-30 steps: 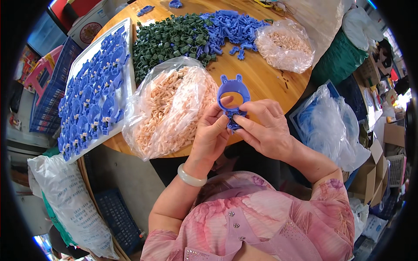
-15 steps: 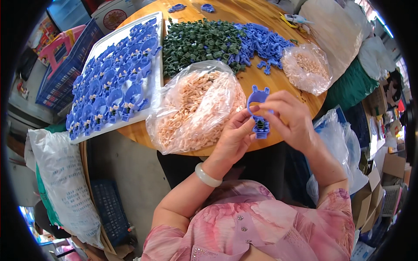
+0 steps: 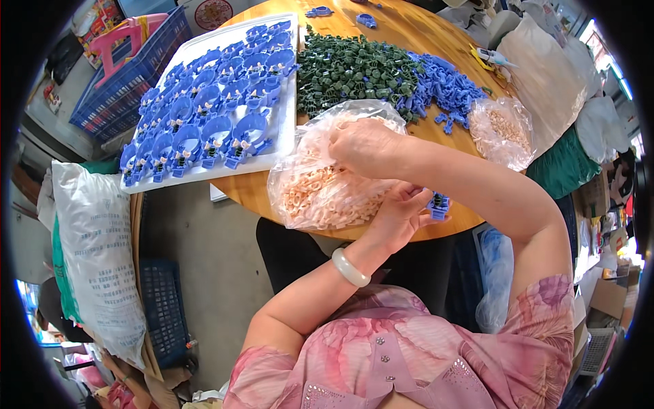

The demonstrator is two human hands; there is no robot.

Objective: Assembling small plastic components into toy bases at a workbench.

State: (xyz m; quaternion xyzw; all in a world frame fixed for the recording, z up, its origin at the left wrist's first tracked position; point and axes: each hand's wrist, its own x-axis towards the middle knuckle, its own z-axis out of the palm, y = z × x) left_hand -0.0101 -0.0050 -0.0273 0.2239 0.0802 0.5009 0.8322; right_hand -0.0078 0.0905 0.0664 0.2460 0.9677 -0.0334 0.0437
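Pink floral fabric blouse [image 3: 436, 334]: short-sleeved
Mauve placket [image 3: 382, 349]: central
Round sparkling buttons [image 3: 385, 359]: along placket
Studded mauve panels [image 3: 470, 379]: flanking placket
White ring bangle [image 3: 351, 268]: left of placket
Dark trousers [image 3: 289, 247]: beyond placket

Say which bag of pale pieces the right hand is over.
The larger bag, beside the white tray, under the right hand. The smaller bag lies farther right, untouched.
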